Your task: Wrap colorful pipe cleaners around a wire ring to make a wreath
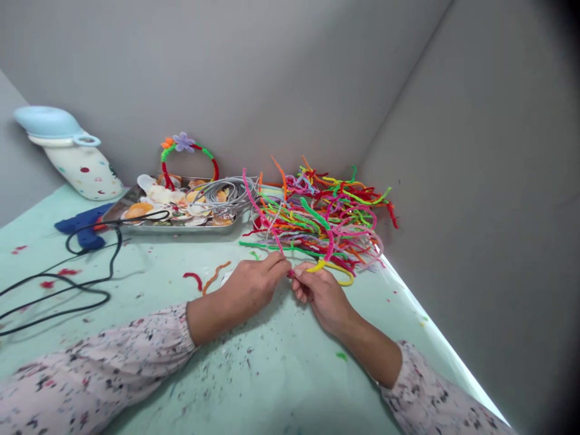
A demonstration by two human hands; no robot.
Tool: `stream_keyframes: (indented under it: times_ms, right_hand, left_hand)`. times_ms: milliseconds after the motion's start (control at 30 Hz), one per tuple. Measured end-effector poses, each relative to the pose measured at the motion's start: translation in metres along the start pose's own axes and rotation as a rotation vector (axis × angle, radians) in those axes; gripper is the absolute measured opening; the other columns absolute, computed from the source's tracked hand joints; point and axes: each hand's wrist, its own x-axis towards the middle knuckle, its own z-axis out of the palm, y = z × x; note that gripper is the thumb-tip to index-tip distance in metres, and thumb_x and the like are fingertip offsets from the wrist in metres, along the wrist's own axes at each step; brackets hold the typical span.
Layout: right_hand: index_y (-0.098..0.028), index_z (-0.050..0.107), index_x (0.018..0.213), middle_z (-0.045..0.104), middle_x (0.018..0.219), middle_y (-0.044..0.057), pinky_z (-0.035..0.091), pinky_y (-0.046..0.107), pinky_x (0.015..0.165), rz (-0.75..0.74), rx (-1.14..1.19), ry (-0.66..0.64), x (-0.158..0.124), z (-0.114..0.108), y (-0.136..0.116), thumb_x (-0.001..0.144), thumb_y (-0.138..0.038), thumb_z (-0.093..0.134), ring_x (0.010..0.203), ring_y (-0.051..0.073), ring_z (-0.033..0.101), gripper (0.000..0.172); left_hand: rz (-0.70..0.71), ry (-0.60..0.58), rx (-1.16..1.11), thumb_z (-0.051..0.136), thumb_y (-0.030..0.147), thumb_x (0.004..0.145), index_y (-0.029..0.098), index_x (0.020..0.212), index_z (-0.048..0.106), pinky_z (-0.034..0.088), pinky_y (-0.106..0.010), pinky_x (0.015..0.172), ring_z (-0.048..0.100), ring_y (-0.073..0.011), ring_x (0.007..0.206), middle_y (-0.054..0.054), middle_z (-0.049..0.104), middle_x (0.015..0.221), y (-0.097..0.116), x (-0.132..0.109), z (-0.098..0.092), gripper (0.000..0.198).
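Note:
My left hand (254,283) pinches a pink pipe cleaner (261,212) whose free end stands up and leans left. Close beside it, my right hand (324,296) is closed, thumb against fingers, on a band of pipe cleaner with a yellow loop (345,275) and pink and green stretches (316,212) rising above the hand. A small bit of pink shows between the two sets of fingertips. How the pink piece joins the band is hidden by the fingers.
Behind my hands lies a heap of coloured pipe cleaners (362,202). A metal tray (181,229) holds paper pieces, a grey wire coil (231,196) and a flowered ring (215,166). A blue glue gun (81,223), its black cord (109,296) and a bottle (86,169) are left.

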Motion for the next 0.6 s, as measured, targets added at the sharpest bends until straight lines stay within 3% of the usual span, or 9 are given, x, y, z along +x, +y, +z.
stream_keyframes:
  times_ms: [600]
  right_hand:
    - [-0.016,0.059,0.066,0.057,0.056,-0.002,0.033,0.02,0.045,-0.003,0.011,-0.007,0.0009,0.0012,-0.0016,0.074,-0.036,0.067,0.046,0.008,0.046,0.023]
  left_hand:
    - [-0.021,-0.071,-0.002,0.041,0.008,0.088,0.017,0.103,0.054,0.047,-0.024,0.054,0.061,-0.0149,0.071,-0.004,0.062,0.098,0.0025,0.0034,-0.0048,0.022]
